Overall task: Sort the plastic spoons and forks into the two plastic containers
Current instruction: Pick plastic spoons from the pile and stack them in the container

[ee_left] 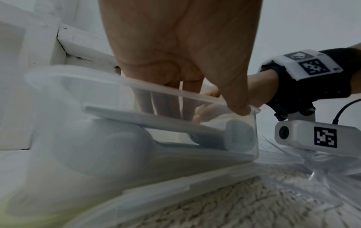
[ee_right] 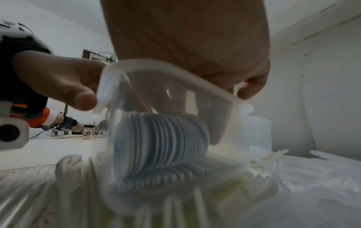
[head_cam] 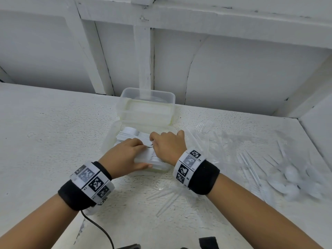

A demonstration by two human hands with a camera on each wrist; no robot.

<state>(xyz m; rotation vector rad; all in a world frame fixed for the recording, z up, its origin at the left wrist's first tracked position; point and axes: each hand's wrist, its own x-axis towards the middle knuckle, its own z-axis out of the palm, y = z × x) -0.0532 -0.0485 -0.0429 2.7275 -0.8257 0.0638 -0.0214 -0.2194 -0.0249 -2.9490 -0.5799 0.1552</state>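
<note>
A rough white desk (head_cam: 53, 126) ran up to a white panelled wall, and both hands were down in the near container (head_cam: 107, 141), which sat mid-desk. The left hand (head_cam: 124, 155) reached in with fingers on the nested white spoons (head_cam: 136, 134), thumb on the rim; the right hand (head_cam: 168, 146) curled over the stack, though what exactly it pinched could not be told. The risk, as judged: pressing that nested row could fan it out or tip the light box. Just behind stood the second container (head_cam: 147, 105), against the wall. Toward the desk's right edge lay clear forks (head_cam: 203, 126) and loose spoons (head_cam: 291, 175), with a plastic wrapper underneath that a wrist could snag.
</note>
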